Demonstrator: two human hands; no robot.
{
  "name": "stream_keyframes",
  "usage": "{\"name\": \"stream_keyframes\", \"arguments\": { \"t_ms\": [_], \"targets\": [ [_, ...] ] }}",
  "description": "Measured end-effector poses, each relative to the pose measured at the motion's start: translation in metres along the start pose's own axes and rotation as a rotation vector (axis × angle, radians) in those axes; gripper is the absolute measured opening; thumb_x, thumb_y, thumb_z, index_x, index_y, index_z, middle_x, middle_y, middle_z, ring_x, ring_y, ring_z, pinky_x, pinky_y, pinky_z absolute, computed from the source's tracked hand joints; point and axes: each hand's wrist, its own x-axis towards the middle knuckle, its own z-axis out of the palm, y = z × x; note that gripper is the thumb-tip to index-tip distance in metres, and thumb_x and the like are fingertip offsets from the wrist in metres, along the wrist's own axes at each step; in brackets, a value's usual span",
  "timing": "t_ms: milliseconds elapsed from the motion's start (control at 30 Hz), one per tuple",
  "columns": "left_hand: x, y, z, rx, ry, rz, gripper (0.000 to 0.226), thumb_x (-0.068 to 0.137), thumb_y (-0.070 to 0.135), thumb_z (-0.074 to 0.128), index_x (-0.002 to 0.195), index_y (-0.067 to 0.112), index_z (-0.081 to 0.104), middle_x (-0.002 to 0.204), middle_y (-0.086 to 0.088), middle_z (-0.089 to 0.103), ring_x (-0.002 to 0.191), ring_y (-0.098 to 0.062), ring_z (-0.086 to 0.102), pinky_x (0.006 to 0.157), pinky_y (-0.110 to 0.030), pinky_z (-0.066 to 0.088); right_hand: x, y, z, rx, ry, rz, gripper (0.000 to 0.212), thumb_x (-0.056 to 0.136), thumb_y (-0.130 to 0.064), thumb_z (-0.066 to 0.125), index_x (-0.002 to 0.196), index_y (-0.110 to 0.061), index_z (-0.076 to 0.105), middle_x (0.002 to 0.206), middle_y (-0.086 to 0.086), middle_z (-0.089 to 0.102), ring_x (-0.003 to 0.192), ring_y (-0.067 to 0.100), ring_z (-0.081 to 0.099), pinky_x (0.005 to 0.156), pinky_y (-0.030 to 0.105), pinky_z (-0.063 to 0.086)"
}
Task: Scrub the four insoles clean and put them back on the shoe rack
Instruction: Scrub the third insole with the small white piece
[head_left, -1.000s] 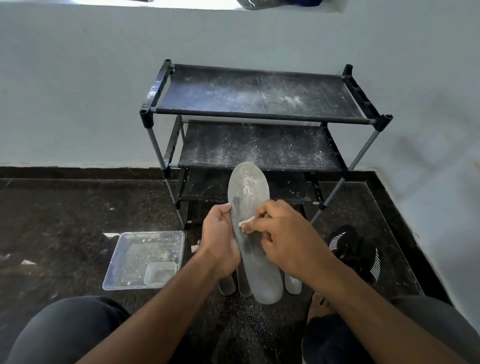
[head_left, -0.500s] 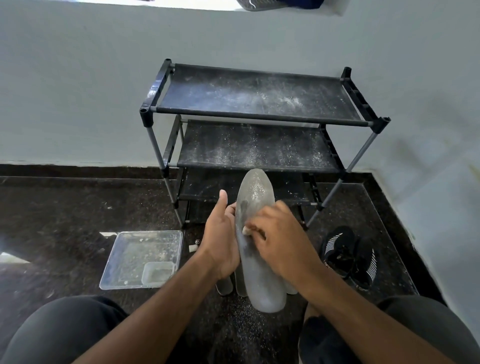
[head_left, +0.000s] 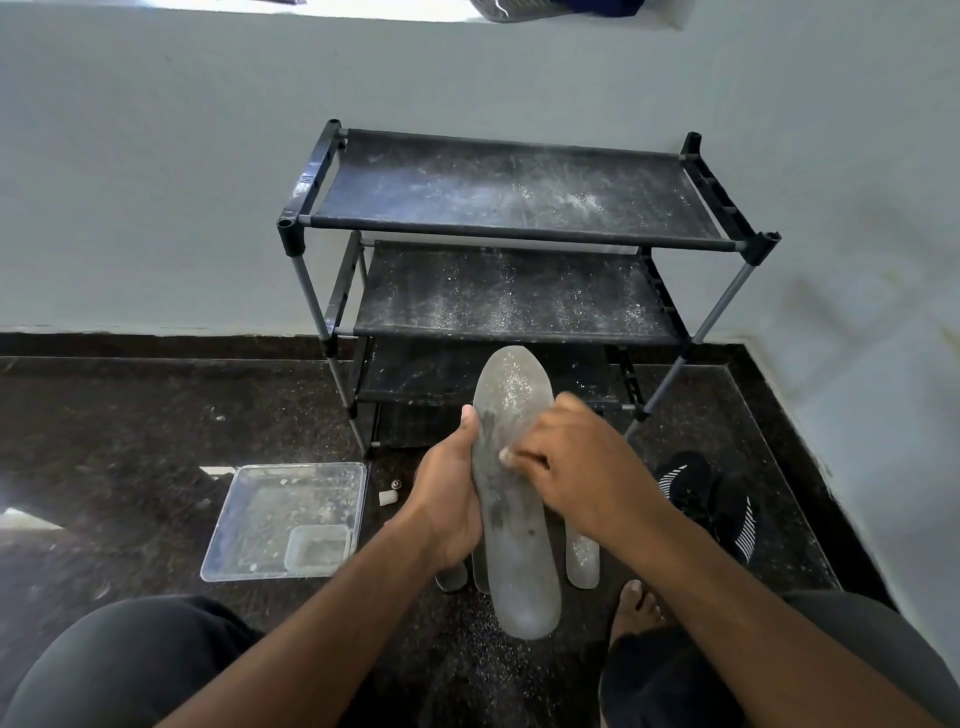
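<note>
My left hand (head_left: 449, 499) grips a grey insole (head_left: 511, 499) by its left edge, holding it upright over the floor, toe end pointing at the rack. White powder speckles its upper part and dark smudges mark its middle. My right hand (head_left: 576, 467) presses a small white scrubbing piece (head_left: 505, 456) against the insole's middle, fingers curled round it. Other insoles (head_left: 582, 558) lie on the floor beneath, mostly hidden by the held one. The black shoe rack (head_left: 511, 234) stands against the wall, its shelves dusted with white powder.
A clear plastic tray (head_left: 285, 519) with a small tub in it sits on the dark floor to the left. Small white bits (head_left: 388, 497) lie beside it. A pair of black shoes (head_left: 711, 499) rests at the right near the wall. My knees and a bare foot (head_left: 636, 608) frame the bottom.
My right hand has rubbed the white piece along the insole's middle, shifting slightly left and down. The insole has tilted back and forth a little in my left hand's grip.
</note>
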Motion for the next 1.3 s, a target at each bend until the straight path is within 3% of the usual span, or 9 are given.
{"name": "stream_keyframes", "arguments": {
  "t_ms": [133, 300, 500, 667, 767, 867, 967, 1100, 1300],
  "targets": [
    [-0.003, -0.001, 0.005, 0.038, -0.038, -0.01, 0.066, 0.11, 0.053, 0.033, 0.135, 0.0, 0.062, 0.131, -0.024, 0.069, 0.121, -0.034, 0.069, 0.096, -0.048, 0.059, 0.008, 0.008, -0.007, -0.004, 0.223, 0.118, 0.019, 0.098, -0.03, 0.06, 0.099, -0.019, 0.075, 0.088, -0.008, 0.065, 0.092, 0.01, 0.045, 0.079, 0.026, 0.043],
    [-0.001, 0.001, 0.002, -0.006, -0.026, -0.006, 0.065, 0.108, 0.053, 0.036, 0.136, 0.002, 0.064, 0.133, -0.024, 0.068, 0.126, -0.035, 0.065, 0.113, -0.051, 0.047, 0.006, 0.002, 0.002, 0.174, 0.032, 0.031, 0.02, 0.092, -0.038, 0.067, 0.1, -0.023, 0.078, 0.087, -0.011, 0.065, 0.091, 0.004, 0.045, 0.079, 0.024, 0.043],
    [-0.006, 0.0, 0.005, 0.007, -0.082, -0.025, 0.06, 0.111, 0.049, 0.031, 0.14, 0.004, 0.059, 0.133, -0.021, 0.069, 0.124, -0.035, 0.067, 0.1, -0.055, 0.056, 0.014, 0.025, -0.013, 0.137, 0.276, 0.219, 0.016, 0.094, -0.032, 0.066, 0.104, -0.024, 0.076, 0.089, -0.013, 0.064, 0.09, 0.002, 0.044, 0.073, 0.018, 0.036],
    [-0.007, 0.004, 0.006, -0.012, -0.085, -0.001, 0.063, 0.11, 0.052, 0.033, 0.135, 0.005, 0.066, 0.13, -0.022, 0.07, 0.113, -0.032, 0.072, 0.089, -0.046, 0.063, 0.01, 0.009, -0.004, 0.262, 0.042, 0.071, 0.015, 0.087, -0.035, 0.074, 0.097, -0.024, 0.078, 0.083, -0.021, 0.059, 0.086, 0.001, 0.047, 0.073, 0.017, 0.04],
    [-0.006, 0.004, 0.005, -0.025, -0.088, 0.008, 0.067, 0.108, 0.058, 0.032, 0.137, 0.008, 0.065, 0.133, -0.021, 0.069, 0.119, -0.034, 0.069, 0.096, -0.05, 0.06, 0.007, 0.013, -0.011, 0.412, 0.1, 0.133, 0.015, 0.086, -0.034, 0.075, 0.095, -0.022, 0.079, 0.084, -0.017, 0.062, 0.083, 0.002, 0.051, 0.067, 0.016, 0.044],
    [-0.006, 0.002, 0.007, -0.012, -0.103, 0.001, 0.073, 0.106, 0.063, 0.03, 0.139, 0.007, 0.063, 0.134, -0.023, 0.067, 0.119, -0.038, 0.068, 0.097, -0.052, 0.058, 0.013, 0.025, -0.014, 0.195, 0.255, 0.207, 0.016, 0.092, -0.034, 0.069, 0.103, -0.024, 0.077, 0.087, -0.014, 0.061, 0.085, 0.002, 0.045, 0.07, 0.016, 0.036],
    [-0.007, 0.002, 0.009, -0.027, -0.113, -0.003, 0.074, 0.106, 0.064, 0.03, 0.139, 0.006, 0.062, 0.133, -0.024, 0.068, 0.119, -0.038, 0.069, 0.095, -0.055, 0.059, 0.015, 0.023, -0.007, 0.164, 0.172, 0.167, 0.02, 0.094, -0.033, 0.067, 0.108, -0.023, 0.076, 0.09, -0.013, 0.059, 0.09, 0.004, 0.045, 0.074, 0.021, 0.046],
    [-0.004, 0.006, 0.006, -0.062, -0.078, -0.024, 0.074, 0.106, 0.063, 0.029, 0.141, 0.006, 0.059, 0.134, -0.022, 0.068, 0.122, -0.037, 0.067, 0.095, -0.053, 0.059, 0.009, 0.014, -0.004, 0.361, 0.026, 0.12, 0.016, 0.09, -0.031, 0.073, 0.1, -0.021, 0.078, 0.089, -0.013, 0.062, 0.09, 0.007, 0.053, 0.065, 0.027, 0.056],
    [-0.003, 0.001, 0.003, 0.041, -0.061, -0.069, 0.068, 0.109, 0.057, 0.032, 0.137, 0.004, 0.064, 0.132, -0.025, 0.068, 0.114, -0.037, 0.069, 0.093, -0.05, 0.058, 0.017, 0.023, -0.011, 0.168, 0.321, 0.193, 0.015, 0.095, -0.03, 0.065, 0.099, -0.021, 0.075, 0.086, -0.012, 0.062, 0.088, 0.005, 0.047, 0.076, 0.025, 0.043]
  ]
}}
